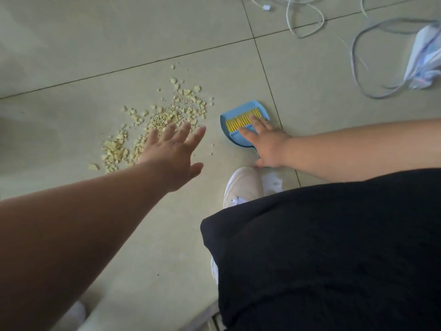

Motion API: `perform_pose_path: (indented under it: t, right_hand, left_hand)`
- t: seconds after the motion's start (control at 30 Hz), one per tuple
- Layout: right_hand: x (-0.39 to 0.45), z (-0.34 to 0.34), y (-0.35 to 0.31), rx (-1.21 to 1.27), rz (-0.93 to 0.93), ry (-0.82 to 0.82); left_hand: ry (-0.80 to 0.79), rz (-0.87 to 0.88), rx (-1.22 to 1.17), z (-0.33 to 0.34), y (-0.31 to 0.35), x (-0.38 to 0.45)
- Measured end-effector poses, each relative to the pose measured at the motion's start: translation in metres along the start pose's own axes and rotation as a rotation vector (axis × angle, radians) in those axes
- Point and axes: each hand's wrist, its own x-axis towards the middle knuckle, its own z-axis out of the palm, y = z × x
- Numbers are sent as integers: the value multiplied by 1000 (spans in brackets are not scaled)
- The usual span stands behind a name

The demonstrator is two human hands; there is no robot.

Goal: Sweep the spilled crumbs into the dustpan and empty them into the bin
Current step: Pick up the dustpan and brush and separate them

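Pale yellow crumbs (164,115) lie scattered in a broad patch on the tiled floor (95,56). To their right sits a small blue dustpan (238,137) with a brush with yellow bristles (241,121) lying in it. My right hand (267,144) rests flat on the dustpan and brush, fingers spread over the bristles and the handle end, which it hides. My left hand (176,151) hovers open above the near edge of the crumbs, fingers apart, holding nothing. No bin is in view.
White and grey cables (307,17) trail across the floor at the top right, beside a white and blue plastic bag (424,58). A white shoe (243,185) stands just below the dustpan. Black clothing (334,247) fills the lower right.
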Motion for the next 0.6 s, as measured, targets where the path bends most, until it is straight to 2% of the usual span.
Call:
perform_pose_path:
  t: [0.17,0.37,0.43,0.53,0.6]
  right_hand:
    - [-7,14,-11,66,-51,-31]
    - [3,-12,-19,136,-64,110]
    - [7,-25,-24,185,-68,143]
    - [8,-42,-40,327,-19,198]
    - [4,-50,-56,456,13,243]
  left_hand:
    - [-25,51,-47,19,9,-7]
    - [-56,38,-175,26,9,-13]
    - [-64,-41,-401,23,8,-13]
    - [0,-261,-916,17,7,-12]
    - [17,-370,-1165,17,6,-10]
